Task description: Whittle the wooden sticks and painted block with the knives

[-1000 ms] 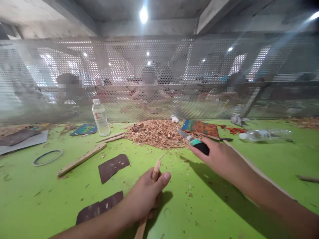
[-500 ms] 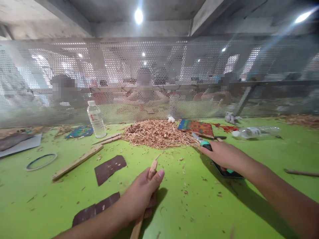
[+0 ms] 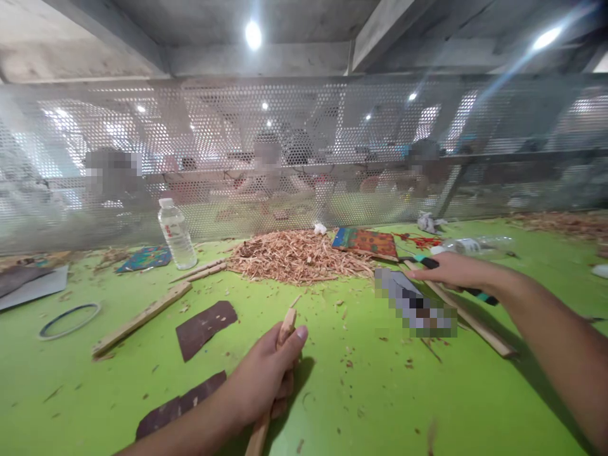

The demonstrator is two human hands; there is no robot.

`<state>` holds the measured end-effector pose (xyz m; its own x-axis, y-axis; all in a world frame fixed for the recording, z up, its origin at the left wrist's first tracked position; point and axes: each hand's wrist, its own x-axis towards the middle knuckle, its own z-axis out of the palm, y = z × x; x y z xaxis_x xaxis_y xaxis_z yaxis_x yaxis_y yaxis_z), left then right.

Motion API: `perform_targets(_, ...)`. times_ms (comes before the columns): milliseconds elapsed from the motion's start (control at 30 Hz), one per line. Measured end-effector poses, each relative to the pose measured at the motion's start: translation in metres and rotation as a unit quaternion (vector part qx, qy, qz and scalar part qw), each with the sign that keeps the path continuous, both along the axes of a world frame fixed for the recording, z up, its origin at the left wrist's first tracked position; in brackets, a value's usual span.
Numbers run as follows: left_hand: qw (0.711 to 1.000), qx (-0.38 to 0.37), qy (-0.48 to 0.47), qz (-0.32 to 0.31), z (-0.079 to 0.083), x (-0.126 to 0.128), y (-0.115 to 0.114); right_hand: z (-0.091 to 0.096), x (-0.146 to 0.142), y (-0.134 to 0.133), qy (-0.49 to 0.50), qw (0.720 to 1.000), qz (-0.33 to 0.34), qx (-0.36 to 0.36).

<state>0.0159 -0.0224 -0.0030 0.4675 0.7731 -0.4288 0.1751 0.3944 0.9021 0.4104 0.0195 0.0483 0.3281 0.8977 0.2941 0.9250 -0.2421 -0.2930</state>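
My left hand [image 3: 266,373] is closed round a thin wooden stick [image 3: 286,324] that pokes up past my thumb near the table's front. My right hand [image 3: 453,269] is out to the right, closed on a black and teal knife [image 3: 472,292] whose handle shows behind the fingers. A flat object [image 3: 415,303] on the green table [image 3: 370,392] just left of that hand is blurred out. Behind both hands lies a pile of wood shavings [image 3: 297,255].
A water bottle [image 3: 175,233] stands at the back left, another bottle [image 3: 475,246] lies at the back right. Sandpaper pieces [image 3: 205,322], wooden slats [image 3: 142,316], a ring [image 3: 69,320], a colourful mat [image 3: 365,242] and a perforated screen [image 3: 304,145] with people behind it.
My right hand has swung to the right with the knife, away from the shavings pile. The left hand keeps hold of the stick; the view has shifted slightly.
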Motion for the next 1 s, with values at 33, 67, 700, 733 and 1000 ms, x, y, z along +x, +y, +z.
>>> perform_targets(33, 1.0, 0.0, 0.002, 0.0, 0.0, 0.0, 0.0, 0.0, 0.004, -0.001, 0.023, 0.999, 0.014, -0.044)
perform_targets(67, 1.0, 0.002, 0.004, 0.001, 0.0, 0.0, 0.0, 0.0, 0.008, -0.003, 0.05, 0.993, 0.035, -0.098)
perform_targets(700, 0.999, 0.005, -0.015, -0.032, -0.001, -0.003, 0.001, -0.01, 0.004, 0.004, 0.028, 0.959, 0.074, -0.273)
perform_targets(733, 0.999, 0.006, -0.014, -0.033, -0.002, -0.003, 0.002, -0.01, 0.005, 0.006, 0.025, 0.955, 0.064, -0.287)
perform_targets(1000, 0.999, 0.015, -0.015, -0.04, -0.005, -0.004, 0.003, -0.012, 0.006, 0.019, 0.03, 0.947, 0.017, -0.319)
